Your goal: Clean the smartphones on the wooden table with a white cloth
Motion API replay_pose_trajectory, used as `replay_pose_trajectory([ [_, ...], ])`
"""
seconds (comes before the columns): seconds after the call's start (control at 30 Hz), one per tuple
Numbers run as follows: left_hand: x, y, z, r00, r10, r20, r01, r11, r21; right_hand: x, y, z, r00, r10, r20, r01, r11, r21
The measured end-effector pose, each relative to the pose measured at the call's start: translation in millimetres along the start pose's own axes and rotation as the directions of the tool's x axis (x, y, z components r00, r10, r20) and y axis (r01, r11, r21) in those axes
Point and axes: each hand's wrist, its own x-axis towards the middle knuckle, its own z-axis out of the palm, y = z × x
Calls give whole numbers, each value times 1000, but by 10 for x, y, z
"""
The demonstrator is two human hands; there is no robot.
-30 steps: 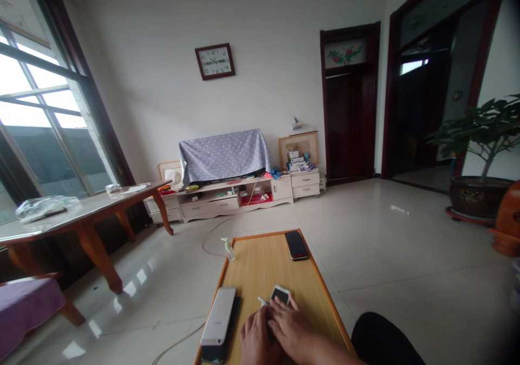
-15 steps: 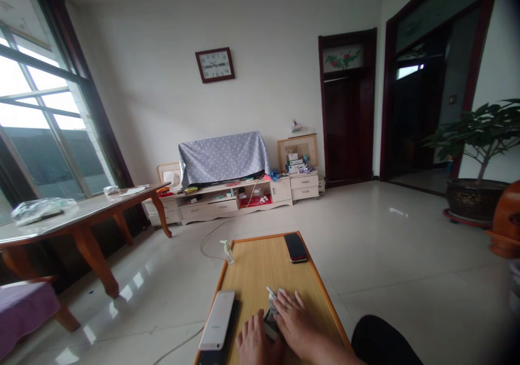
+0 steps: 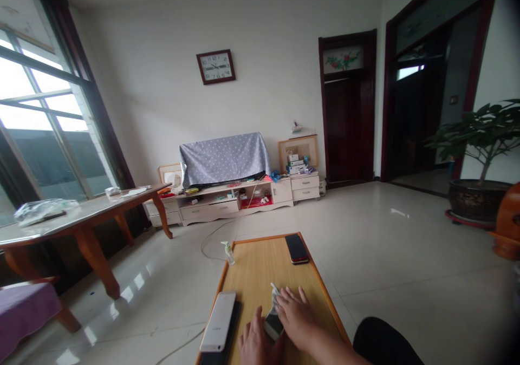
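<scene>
Small phone [image 3: 273, 324]: stood tipped up on one long edge at the near end of the table, between both hands, probably so that its side could be reached. It was a thin slab with rounded corners, dark glossy glass and a light rim.
Left hand [image 3: 255, 342]: fingers were curled against the phone's near left side. The frame edge cut it, so I cannot tell how tight the hold was.
Right hand [image 3: 296, 317]: fingers were spread wide, with the palm leaning on the phone's right side to steady it.
White piece [image 3: 275, 289]: stuck up just beyond the phone and was too small to identify.
Table [image 3: 260, 262]: low and long, of pale grained wood with an orange-brown rim.
White phone [image 3: 218, 321]: lay flat on a black device [image 3: 234, 313], near left.
Dark phone [image 3: 296, 248]: lay far right, glossy, with a red edge.
</scene>
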Motion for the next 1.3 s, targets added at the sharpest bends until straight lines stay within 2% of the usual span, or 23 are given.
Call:
replay_pose_trajectory([
  [0.07,-6,12,-19,999,-10,35,10,1000,5,0,-10,41,1000,2,3,-2,1000,-7],
  [0.2,-23,0,-40,998,-7,55,6,1000,18,-120,-119,194,982,-181,58,175,981,88],
  [0.27,-26,-10,-35,999,-3,47,2,1000,23,-166,-148,228,972,-223,70,213,969,124],
  [0.5,1,-38,34,998,-69,-5,69,996,60,-127,-81,203,973,-211,94,199,972,123],
  [0.63,9,-68,28,997,-66,37,64,997,46,-148,-167,215,975,-191,112,178,976,124],
  [0.8,3,-62,-21,995,-72,66,69,996,54,-166,-257,182,958,-261,115,249,962,109],
  [0.87,-7,-36,-44,996,-71,55,68,996,49,-119,-216,129,972,-218,84,210,973,93],
  [0.97,-23,10,-74,998,-60,30,59,998,29,-23,-131,45,998,-55,37,54,998,35],
  [1.03,-31,30,-84,998,-61,15,61,998,19,5,-114,29,1000,8,28,-8,1000,6],
  [1.1,-38,38,-86,998,-66,8,66,998,20,-21,-143,61,998,-41,54,40,999,18],
  [1.2,-48,37,-89,999,-44,11,44,999,27,-96,-215,138,977,-192,94,186,980,69],
  [1.23,-51,38,-94,999,-39,15,39,999,29,-105,-225,149,973,-210,95,203,976,78],
  [1.3,-57,44,-107,999,-39,24,38,999,28,-72,-203,131,982,-169,80,164,984,70],
])
